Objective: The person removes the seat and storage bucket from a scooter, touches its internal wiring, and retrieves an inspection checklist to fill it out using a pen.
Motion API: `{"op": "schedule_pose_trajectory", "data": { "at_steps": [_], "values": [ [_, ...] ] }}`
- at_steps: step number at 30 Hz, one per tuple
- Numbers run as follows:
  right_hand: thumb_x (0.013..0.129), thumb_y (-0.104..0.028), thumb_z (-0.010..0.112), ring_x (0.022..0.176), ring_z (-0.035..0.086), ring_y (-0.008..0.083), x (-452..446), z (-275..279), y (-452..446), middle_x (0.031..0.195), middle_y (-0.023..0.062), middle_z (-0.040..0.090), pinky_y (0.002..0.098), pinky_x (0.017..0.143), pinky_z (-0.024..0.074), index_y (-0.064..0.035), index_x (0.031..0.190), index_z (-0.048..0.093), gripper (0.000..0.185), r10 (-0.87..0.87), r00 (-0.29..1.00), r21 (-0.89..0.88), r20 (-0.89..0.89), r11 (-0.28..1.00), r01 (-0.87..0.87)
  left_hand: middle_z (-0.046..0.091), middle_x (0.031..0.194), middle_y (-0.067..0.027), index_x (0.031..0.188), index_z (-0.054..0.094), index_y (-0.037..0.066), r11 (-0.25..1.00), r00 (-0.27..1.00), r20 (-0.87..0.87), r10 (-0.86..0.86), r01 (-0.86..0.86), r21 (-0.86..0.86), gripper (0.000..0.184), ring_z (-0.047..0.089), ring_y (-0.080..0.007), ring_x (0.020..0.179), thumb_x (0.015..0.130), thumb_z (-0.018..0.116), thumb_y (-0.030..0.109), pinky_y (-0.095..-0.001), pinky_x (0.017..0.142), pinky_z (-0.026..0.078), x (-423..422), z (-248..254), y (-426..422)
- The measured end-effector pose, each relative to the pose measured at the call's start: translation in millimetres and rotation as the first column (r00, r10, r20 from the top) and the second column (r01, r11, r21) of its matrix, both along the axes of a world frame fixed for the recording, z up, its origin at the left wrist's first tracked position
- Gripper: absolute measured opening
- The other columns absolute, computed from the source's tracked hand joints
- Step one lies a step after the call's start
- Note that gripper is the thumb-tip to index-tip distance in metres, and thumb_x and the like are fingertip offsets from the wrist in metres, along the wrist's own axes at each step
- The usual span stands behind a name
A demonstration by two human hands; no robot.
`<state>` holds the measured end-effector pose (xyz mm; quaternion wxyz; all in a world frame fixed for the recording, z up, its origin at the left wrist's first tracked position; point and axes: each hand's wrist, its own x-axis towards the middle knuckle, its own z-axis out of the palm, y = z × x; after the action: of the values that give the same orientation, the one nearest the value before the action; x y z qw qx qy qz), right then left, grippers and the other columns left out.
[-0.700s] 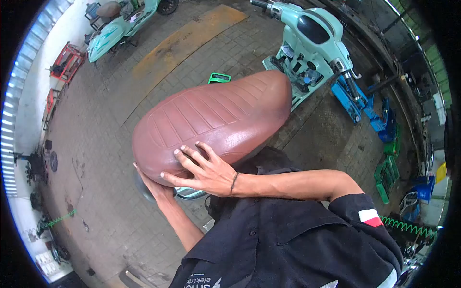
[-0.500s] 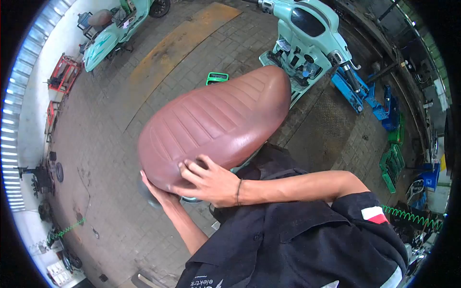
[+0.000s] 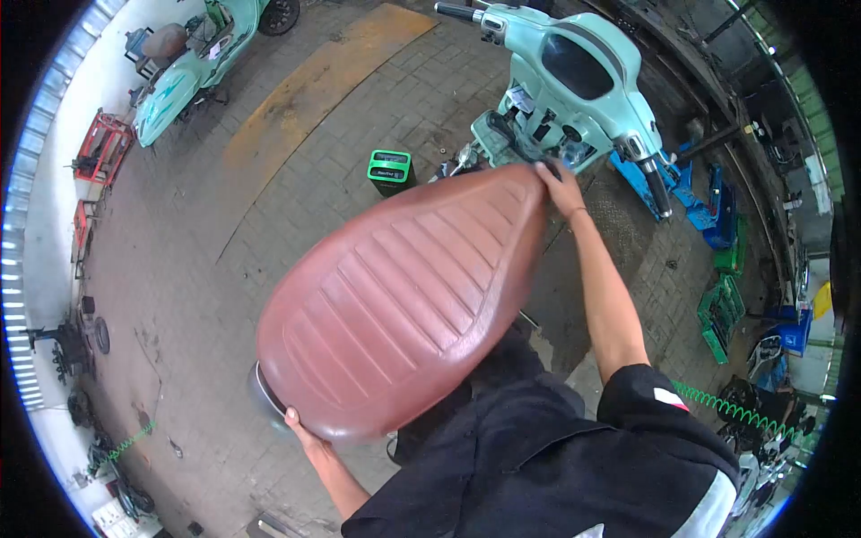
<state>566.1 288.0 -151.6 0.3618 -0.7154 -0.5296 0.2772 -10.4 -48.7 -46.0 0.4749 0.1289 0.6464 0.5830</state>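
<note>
A large reddish-brown ribbed scooter seat [image 3: 395,305] fills the middle of the view. Its narrow front end points toward the mint-green scooter front [image 3: 574,72] with handlebar and dark display. At that narrow end, my right hand [image 3: 560,188] grips the seat's edge. My left hand [image 3: 309,430] holds the wide rear end from below, thumb showing at the rim and the other fingers hidden beneath. Beside the seat's far edge, a black box with a green top [image 3: 391,169] stands on the floor. The seat hides most of what lies underneath.
Another mint-green scooter [image 3: 175,94] stands at the upper left, near red metal stands [image 3: 106,148]. A rusty plate [image 3: 314,90] lies on the paved floor. On the right are a blue metal lift [image 3: 641,184], an open green case [image 3: 720,316] and a coiled green hose [image 3: 735,412].
My right hand has moved from the seat's rear side to its narrow front end. The seat has shifted and tilted, showing more of its top. More of the green-topped box is visible.
</note>
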Motion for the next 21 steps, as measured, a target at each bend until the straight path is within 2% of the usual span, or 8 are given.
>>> {"op": "schedule_pose_trajectory", "data": {
  "at_steps": [1,2,4,10,12,15,19,21],
  "values": [
    [0.098,-0.062,0.053,0.134,0.053,0.0277,8.5,-10.3,-9.5,0.144,0.0150,0.058,0.0412,0.112,0.0399,-0.0065,0.140,0.059,0.070,-0.026,0.925,-0.165,-0.378,0.985,-0.040,0.047,0.147,-0.0188,0.152,0.036,0.002,1.000,1.000,-0.006,-0.002,0.002,-0.024,0.119,0.050,-0.0377,0.131,0.062,0.076,0.071,-0.0522,0.105,0.046,-3.2,-1.2,-0.2],
    [0.098,-0.062,0.053,0.134,0.053,0.0277,1.9,-12.1,-23.8,0.144,0.0150,0.058,0.0412,0.112,0.0399,-0.0065,0.140,0.059,0.070,-0.033,0.923,-0.172,-0.384,0.984,-0.036,0.046,0.147,-0.0189,0.152,0.036,0.003,0.999,1.000,-0.012,-0.009,0.009,-0.052,0.122,0.050,-0.0376,0.130,0.061,0.076,0.072,-0.0528,0.105,0.047,-6.7,-1.1,-0.1],
    [0.098,-0.066,0.046,0.130,0.056,0.0286,-12.1,-10.7,-40.8,0.141,0.0134,0.060,0.0401,0.112,0.0407,-0.0096,0.141,0.057,0.071,-0.411,0.444,-0.493,-0.796,0.866,-0.082,0.051,0.143,-0.0168,0.150,0.039,0.003,0.996,0.996,-0.024,-0.088,0.087,-0.022,0.110,0.052,-0.0357,0.130,0.070,0.072,0.071,-0.0512,0.104,0.049,-7.7,4.8,7.6],
    [0.100,-0.067,0.041,0.129,0.056,0.0268,-7.1,-30.4,-88.9,0.142,0.0138,0.058,0.0428,0.111,0.0435,-0.0049,0.139,0.057,0.075,-0.366,0.250,-0.347,-0.896,0.931,0.116,0.050,0.145,-0.0183,0.150,0.037,0.001,0.971,0.973,0.032,-0.231,0.228,0.066,0.109,0.050,-0.0346,0.132,0.068,0.077,0.060,-0.0459,0.110,0.042,-27.6,13.8,4.1],
    [0.102,-0.061,0.043,0.122,0.060,0.0258,-2.5,-2.9,-123.9,0.136,0.0126,0.062,0.0423,0.109,0.0455,-0.0061,0.135,0.059,0.066,-0.400,0.298,-0.307,-0.867,0.899,0.314,0.046,0.147,-0.0191,0.152,0.033,0.000,0.950,0.951,-0.005,-0.309,0.309,0.045,0.115,0.046,-0.0347,0.135,0.064,0.081,0.056,-0.0450,0.112,0.038,-19.6,25.3,5.4],
    [0.102,-0.058,0.045,0.132,0.053,0.0288,79.3,-52.1,-215.3,0.143,0.0127,0.055,0.0448,0.111,0.0459,-0.0077,0.145,0.049,0.066,-0.388,0.433,-0.194,-0.814,0.884,0.426,0.041,0.151,-0.0203,0.154,0.028,-0.002,0.852,0.849,-0.068,-0.523,0.522,-0.040,0.124,0.040,-0.0348,0.140,0.058,0.086,0.050,-0.0436,0.116,0.032,17.9,42.8,24.8],
    [0.102,-0.058,0.045,0.133,0.052,0.0299,129.2,-24.6,-296.1,0.144,0.0135,0.054,0.0457,0.111,0.0456,-0.0075,0.146,0.048,0.067,-0.643,0.319,-0.418,-0.696,0.724,0.548,0.034,0.156,-0.0218,0.157,0.020,-0.004,0.524,0.511,-0.124,-0.850,0.845,-0.107,0.139,0.032,-0.0350,0.146,0.049,0.094,0.042,-0.0417,0.122,0.023,99.7,49.9,77.9],
    [0.102,-0.058,0.045,0.133,0.052,0.0305,160.8,-21.4,-326.2,0.145,0.0139,0.053,0.0462,0.111,0.0454,-0.0074,0.146,0.047,0.067,-0.720,0.271,-0.491,-0.639,0.653,0.577,0.031,0.158,-0.0236,0.158,0.015,-0.006,0.531,0.532,0.034,-0.846,0.847,-0.035,0.142,0.028,-0.0349,0.149,0.051,0.095,0.044,-0.0417,0.124,0.021,141.9,43.5,97.0]
  ]
}}
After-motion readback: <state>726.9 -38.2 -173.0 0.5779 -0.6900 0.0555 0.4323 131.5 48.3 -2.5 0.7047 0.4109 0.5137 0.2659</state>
